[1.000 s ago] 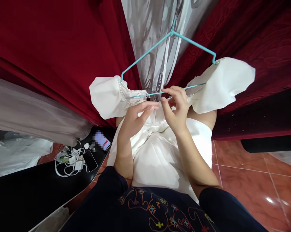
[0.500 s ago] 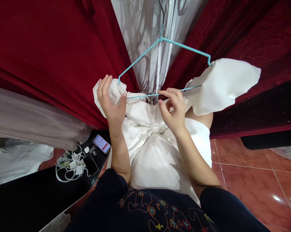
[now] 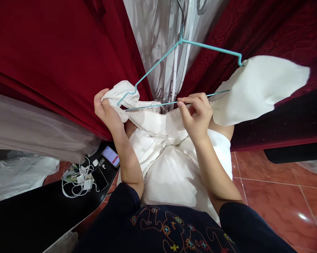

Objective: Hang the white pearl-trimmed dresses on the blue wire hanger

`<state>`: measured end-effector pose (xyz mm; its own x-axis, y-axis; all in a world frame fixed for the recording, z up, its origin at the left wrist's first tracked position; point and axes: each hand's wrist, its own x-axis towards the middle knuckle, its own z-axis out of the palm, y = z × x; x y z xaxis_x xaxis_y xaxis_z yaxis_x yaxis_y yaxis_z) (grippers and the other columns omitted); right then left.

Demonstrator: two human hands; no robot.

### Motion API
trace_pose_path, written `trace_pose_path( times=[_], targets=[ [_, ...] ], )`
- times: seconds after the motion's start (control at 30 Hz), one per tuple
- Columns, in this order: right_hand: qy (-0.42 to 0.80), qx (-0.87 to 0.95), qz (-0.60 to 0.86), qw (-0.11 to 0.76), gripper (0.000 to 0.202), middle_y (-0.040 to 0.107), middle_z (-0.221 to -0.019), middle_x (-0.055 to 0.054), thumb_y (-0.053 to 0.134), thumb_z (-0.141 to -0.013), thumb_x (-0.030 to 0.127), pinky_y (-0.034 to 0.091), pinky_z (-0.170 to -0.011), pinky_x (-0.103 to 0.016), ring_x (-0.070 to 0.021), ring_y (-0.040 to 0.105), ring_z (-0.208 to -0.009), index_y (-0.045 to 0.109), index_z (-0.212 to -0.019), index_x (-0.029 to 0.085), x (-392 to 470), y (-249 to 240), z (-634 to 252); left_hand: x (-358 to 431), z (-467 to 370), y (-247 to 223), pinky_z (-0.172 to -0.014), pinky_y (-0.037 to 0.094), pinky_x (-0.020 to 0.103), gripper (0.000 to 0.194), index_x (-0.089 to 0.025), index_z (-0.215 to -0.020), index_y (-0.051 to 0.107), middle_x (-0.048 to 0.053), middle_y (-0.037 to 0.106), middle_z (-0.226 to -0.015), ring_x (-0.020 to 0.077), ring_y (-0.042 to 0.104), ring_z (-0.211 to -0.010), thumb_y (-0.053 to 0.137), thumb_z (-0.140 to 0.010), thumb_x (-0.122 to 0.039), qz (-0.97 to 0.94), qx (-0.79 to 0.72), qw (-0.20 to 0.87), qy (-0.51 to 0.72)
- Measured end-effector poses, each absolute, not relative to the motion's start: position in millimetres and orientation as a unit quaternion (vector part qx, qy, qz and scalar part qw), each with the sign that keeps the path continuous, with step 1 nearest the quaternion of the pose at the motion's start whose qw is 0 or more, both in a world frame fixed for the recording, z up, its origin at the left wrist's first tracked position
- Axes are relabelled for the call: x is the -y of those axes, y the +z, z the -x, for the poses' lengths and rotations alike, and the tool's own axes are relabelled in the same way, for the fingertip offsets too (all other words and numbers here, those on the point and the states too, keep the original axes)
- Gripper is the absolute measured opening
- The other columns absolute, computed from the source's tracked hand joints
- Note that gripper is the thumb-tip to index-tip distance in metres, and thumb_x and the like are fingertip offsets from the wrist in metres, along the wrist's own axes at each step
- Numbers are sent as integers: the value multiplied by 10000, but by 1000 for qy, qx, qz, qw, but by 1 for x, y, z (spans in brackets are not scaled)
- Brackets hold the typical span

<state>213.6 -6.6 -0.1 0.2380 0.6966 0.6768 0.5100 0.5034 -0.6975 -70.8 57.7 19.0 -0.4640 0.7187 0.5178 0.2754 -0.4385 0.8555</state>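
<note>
Well, far left of the left hand (image 3: pixel 109 114) and its fingers, find pale sheer fabric (image 3: pixel 39 123) hanging. Below those fingers, find a black table (image 3: pixel 37 207) bearing a tangle of white cables and plugs (image 3: pixel 81 178), a dark-screened phone (image 3: pixel 99 179) and, nearer the fingers, a lit phone (image 3: pixel 111 156). Beyond them, see a red curtain (image 3: pixel 69 63). With the left fingers, grasps the pearl-edged sleeve (image 3: pixel 124 89) of a white dress (image 3: pixel 161 123), fingertips curled over the cloth. Just right of these fingers, shows one end of a light-blue hanger (image 3: pixel 158 63) exposed at the sleeve's opening. Between both sets of fingers, has the neckline under the hanger's bottom bar (image 3: pixel 148 106); below them, the skirt (image 3: pixel 174 172) spread over the lap; beyond them, whitish drapery (image 3: pixel 155 42). With the right hand (image 3: pixel 196 116), pinches the bar between thumb and forefinger, other fingers bent inward. Right of those fingers, has the other sleeve (image 3: pixel 266 89) puffed out, touching the hanger's far shoulder. Past that, see patterned dark-red cloth (image 3: pixel 266 42); lower, reddish floor tiles (image 3: pixel 271 168).
</note>
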Motion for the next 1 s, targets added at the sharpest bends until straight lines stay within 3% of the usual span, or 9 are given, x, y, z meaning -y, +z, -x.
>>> trace_pose_path(
  times=[0.13,0.27,0.4,0.5,0.63,0.77,0.87,0.93,1.0],
  targets=[
    [99,615,485,614,309,667,-939,-26,668,-1036,509,404,-562,-275,-83,517,-696,796,-1002,229,5,2,-207,-35,75,-5,-986,584,332,239,-195,-1105,713,37,779,-1087,193,748,-1064,548,-1057,-362,-437,-518,113,727],
    [118,610,484,616,316,673,-935,-28,675,-1032,520,413,-575,-268,-95,566,-739,789,-1004,227,7,2,-200,-11,59,-9,-927,604,341,307,-188,-1024,800,73,839,-1064,205,780,-978,744,-972,-485,-565,-472,344,583],
    [119,605,471,631,289,672,-931,-26,694,-1027,494,387,-567,-261,-86,555,-715,779,-993,219,7,2,-197,-1,24,2,-956,621,363,463,-204,-1204,784,138,830,-1262,256,793,-1112,804,-930,-577,-594,-378,464,539],
    [115,608,467,631,257,668,-931,-23,699,-1025,462,384,-564,-260,-77,520,-681,781,-997,220,7,2,-197,2,-11,6,-1087,591,413,373,-217,-1187,737,124,841,-1211,277,785,-1208,738,-997,-539,-541,-326,462,623],
    [104,613,482,617,257,675,-980,-25,692,-1021,471,401,-559,-259,-65,478,-647,791,-1049,236,11,1,-195,7,-45,2,-1098,596,454,277,-238,-1097,639,72,855,-1024,278,814,-1125,683,-1030,-504,-447,-309,437,717],
    [101,615,460,633,226,732,-1116,-74,693,-1013,401,487,-625,-272,-121,650,-833,812,-1107,234,17,4,-200,7,-52,3,-1093,591,455,255,-251,-1098,568,44,838,-933,261,823,-1045,648,-1047,-488,-440,-315,399,740],
    [14,578,435,690,199,718,-1107,-89,718,-990,358,518,-682,-303,-166,686,-938,817,-1100,226,16,8,-219,4,-47,8,-1078,591,458,274,-259,-1078,529,24,807,-854,257,820,-999,630,-1047,-512,-441,-337,370,745],
    [-99,550,434,707,299,690,-1142,-103,758,-958,412,565,-803,-386,-220,673,-1057,809,-1192,232,10,12,-238,2,-45,9,-1072,592,461,284,-262,-1073,515,24,789,-845,264,814,-1019,605,-1050,-530,-442,-359,360,739],
    [-172,555,444,682,513,686,-1265,-132,784,-930,504,546,-1062,-555,-293,637,-1251,752,-1366,235,3,14,-256,1,-44,10,-1061,596,458,281,-264,-1077,511,29,777,-848,267,810,-1038,568,-1058,-539,-443,-378,356,731]
  ],
)
